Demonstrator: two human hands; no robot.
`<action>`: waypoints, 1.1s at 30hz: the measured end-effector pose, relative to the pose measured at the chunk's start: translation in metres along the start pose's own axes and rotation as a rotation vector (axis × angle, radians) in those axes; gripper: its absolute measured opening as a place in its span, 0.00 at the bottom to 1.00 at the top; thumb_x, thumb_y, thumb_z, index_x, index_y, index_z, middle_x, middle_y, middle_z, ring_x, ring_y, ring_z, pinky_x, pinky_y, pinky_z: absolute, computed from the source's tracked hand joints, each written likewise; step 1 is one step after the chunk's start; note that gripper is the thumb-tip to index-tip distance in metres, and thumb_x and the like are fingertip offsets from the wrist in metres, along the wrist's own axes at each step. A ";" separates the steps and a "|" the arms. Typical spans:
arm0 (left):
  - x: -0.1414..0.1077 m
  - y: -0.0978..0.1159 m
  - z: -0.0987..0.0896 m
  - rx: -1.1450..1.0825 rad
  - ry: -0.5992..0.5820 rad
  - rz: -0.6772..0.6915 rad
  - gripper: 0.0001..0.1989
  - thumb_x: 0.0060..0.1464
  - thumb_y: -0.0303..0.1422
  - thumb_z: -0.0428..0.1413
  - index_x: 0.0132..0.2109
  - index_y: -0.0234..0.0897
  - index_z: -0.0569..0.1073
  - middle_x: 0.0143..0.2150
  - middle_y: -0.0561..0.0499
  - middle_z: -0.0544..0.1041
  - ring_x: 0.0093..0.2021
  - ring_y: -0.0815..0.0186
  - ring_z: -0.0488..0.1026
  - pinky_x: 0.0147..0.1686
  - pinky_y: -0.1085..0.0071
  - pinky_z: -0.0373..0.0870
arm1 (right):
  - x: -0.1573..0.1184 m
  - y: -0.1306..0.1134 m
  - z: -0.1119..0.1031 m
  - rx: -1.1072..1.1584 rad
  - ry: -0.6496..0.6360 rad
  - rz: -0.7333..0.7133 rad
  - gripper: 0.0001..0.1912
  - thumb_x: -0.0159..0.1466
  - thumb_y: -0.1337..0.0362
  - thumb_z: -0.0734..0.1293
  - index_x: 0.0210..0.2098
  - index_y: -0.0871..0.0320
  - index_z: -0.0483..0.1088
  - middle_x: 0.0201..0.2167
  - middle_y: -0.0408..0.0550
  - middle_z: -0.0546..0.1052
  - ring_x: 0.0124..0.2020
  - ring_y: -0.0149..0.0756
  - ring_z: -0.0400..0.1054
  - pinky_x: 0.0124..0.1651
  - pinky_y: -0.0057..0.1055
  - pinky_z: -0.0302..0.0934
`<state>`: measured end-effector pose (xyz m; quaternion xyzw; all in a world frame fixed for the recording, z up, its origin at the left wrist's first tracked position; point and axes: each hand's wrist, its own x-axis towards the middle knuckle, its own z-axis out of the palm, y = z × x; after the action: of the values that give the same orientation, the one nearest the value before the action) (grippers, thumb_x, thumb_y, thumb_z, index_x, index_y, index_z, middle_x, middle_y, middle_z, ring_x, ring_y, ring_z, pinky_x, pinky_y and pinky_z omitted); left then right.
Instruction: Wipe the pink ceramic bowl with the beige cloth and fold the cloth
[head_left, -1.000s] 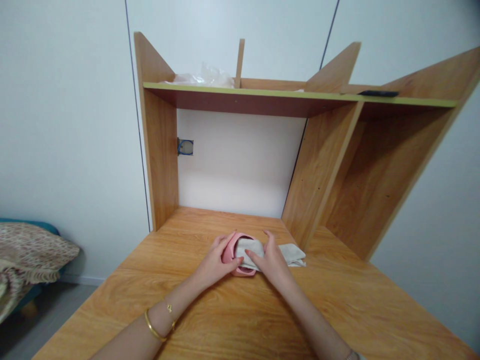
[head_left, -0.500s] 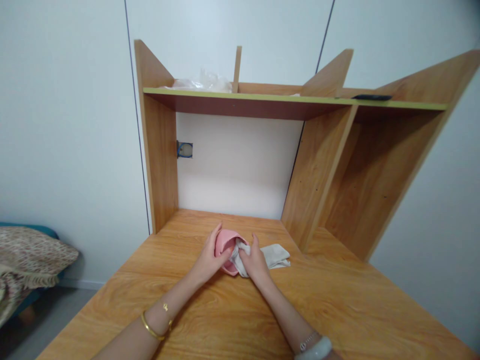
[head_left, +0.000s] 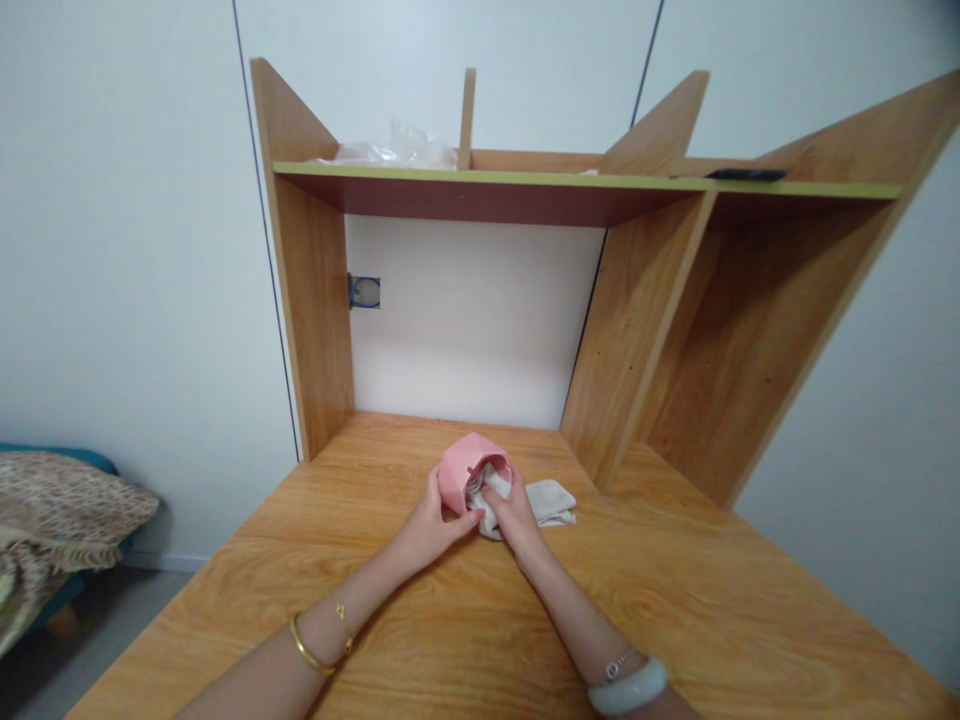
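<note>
A pink faceted pot (head_left: 466,462) is tipped on its side over the desk, its mouth turned toward me and to the right. My left hand (head_left: 431,520) grips it from the left, thumb along the lower rim. Inside the mouth, my right hand (head_left: 514,505) presses a bunched light grey cloth (head_left: 489,522) against the inner wall; some fingertips are hidden by the pot. The rest of the cloth, or a second one, lies flat to the right of that hand; I cannot tell whether they join.
A wooden desk (head_left: 420,620) carries a hutch with upright panels and a shelf (head_left: 480,178). On the shelf lie a clear plastic bag (head_left: 405,148) and a dark flat object (head_left: 746,174). A wall socket box (head_left: 366,292) shows behind. Left stands a seat with a patterned throw (head_left: 67,505).
The pot has been turned and raised slightly, with its mouth now facing more toward me. My right hand has moved deeper into it with the cloth. The view has shifted a little.
</note>
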<state>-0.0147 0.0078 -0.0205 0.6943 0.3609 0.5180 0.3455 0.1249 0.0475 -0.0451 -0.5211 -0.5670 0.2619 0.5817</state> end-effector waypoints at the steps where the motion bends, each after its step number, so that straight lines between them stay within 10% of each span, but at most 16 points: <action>1: 0.000 0.001 -0.001 0.055 0.026 0.002 0.34 0.46 0.38 0.58 0.56 0.33 0.53 0.52 0.41 0.66 0.52 0.60 0.64 0.52 0.64 0.59 | 0.001 0.001 0.002 0.053 0.032 0.024 0.29 0.50 0.62 0.63 0.51 0.62 0.55 0.42 0.53 0.72 0.42 0.39 0.68 0.44 0.34 0.62; 21: 0.000 0.029 -0.028 0.931 -0.081 -0.013 0.39 0.44 0.41 0.53 0.62 0.36 0.51 0.41 0.44 0.75 0.40 0.53 0.72 0.42 0.61 0.64 | -0.009 -0.022 -0.007 -0.333 0.075 -0.026 0.38 0.50 0.60 0.65 0.57 0.66 0.51 0.22 0.45 0.72 0.22 0.38 0.66 0.24 0.29 0.57; 33: 0.004 0.003 -0.025 0.167 -0.028 -0.014 0.38 0.53 0.43 0.50 0.63 0.34 0.40 0.55 0.39 0.63 0.50 0.57 0.66 0.49 0.62 0.62 | -0.006 -0.013 -0.011 -0.115 0.131 -0.050 0.29 0.51 0.63 0.62 0.53 0.62 0.59 0.40 0.52 0.74 0.37 0.41 0.69 0.39 0.34 0.61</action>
<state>-0.0374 0.0119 -0.0103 0.7255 0.4029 0.4737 0.2950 0.1304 0.0349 -0.0339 -0.5551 -0.5548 0.1796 0.5931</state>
